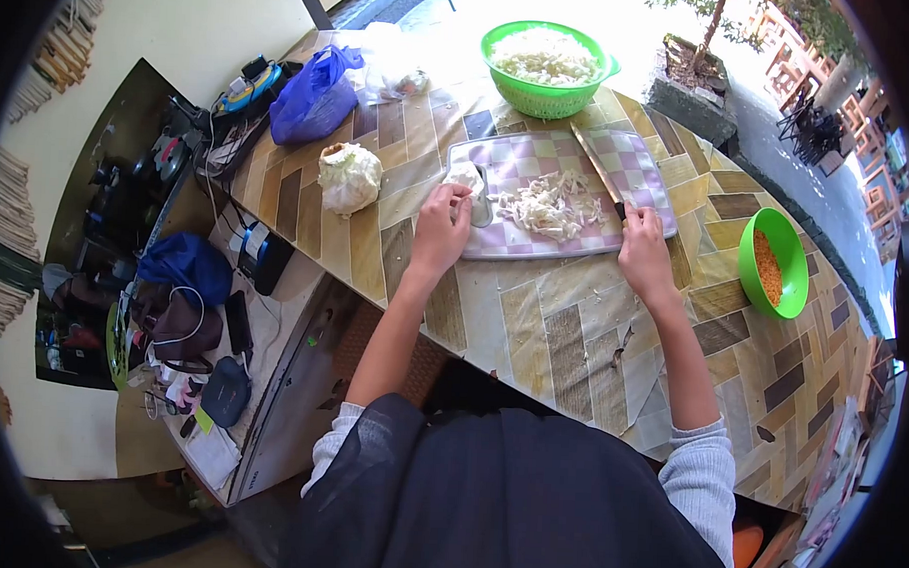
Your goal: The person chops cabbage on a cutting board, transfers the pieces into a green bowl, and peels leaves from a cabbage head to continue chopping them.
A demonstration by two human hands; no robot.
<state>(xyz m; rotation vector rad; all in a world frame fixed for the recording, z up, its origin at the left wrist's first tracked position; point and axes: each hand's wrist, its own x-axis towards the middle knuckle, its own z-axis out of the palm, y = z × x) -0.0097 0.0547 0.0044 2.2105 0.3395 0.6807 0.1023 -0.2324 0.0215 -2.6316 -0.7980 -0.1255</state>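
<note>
My right hand (645,253) is wrapped round the dark handle of a knife (597,165), whose blade points away over the right part of the cutting board (546,249). Shredded cabbage (552,205) lies in a loose heap in the middle of this pink-and-white checked board. At the board's left end, by its handle slot, my left hand (445,224) has its fingers closed on a small white piece of cabbage (465,175). A cut cabbage head (349,178) rests on the table to the left of the board.
Behind the board stands a green basket (546,99) full of shredded cabbage. A green bowl (790,266) with orange shreds sits on the right. Blue plastic bag (316,97) and clear bag (394,79) lie at the back left of the wood-patterned table (533,322).
</note>
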